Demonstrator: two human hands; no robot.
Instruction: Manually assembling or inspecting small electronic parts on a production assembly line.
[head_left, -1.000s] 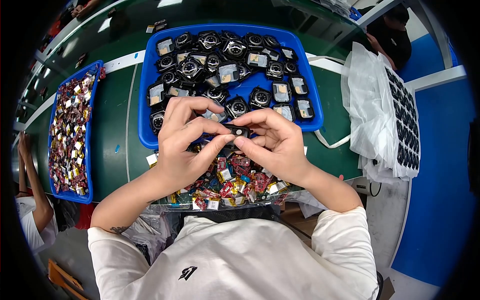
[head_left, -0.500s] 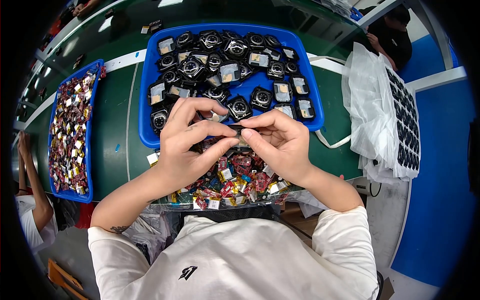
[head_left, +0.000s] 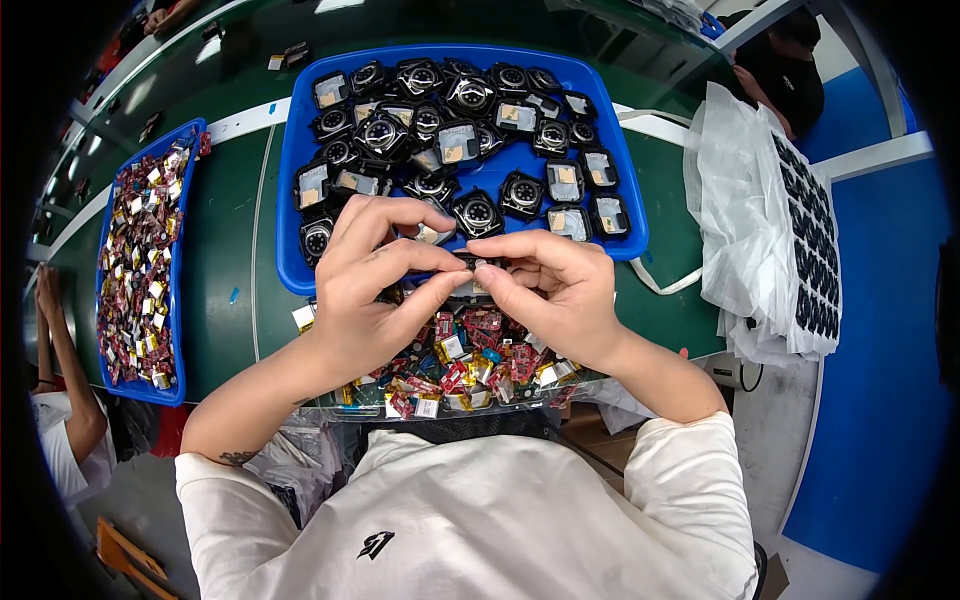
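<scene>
Both hands meet over the near edge of the blue tray [head_left: 285, 250]. My left hand [head_left: 362, 280] and my right hand [head_left: 570, 295] pinch a small black watch case [head_left: 470, 290] between thumbs and forefingers. Fingers cover most of it; a pale inner part shows between the thumbs. The tray holds several black watch cases, some with round sensor backs up, others showing silvery insides. Just below my hands lies a heap of small red circuit boards [head_left: 522, 362] with white and yellow battery cells.
To the left, a long blue tray [head_left: 178, 300] is full of similar boards and cells. White wrapping sheets [head_left: 735, 215] and a sheet of black parts [head_left: 812, 240] lie at the right. A person's arms [head_left: 62, 330] show at far left; another person [head_left: 785, 70] is at upper right.
My right fingers have shifted slightly left and closer to my left fingertips on the watch case. The large tray sits almost unchanged.
</scene>
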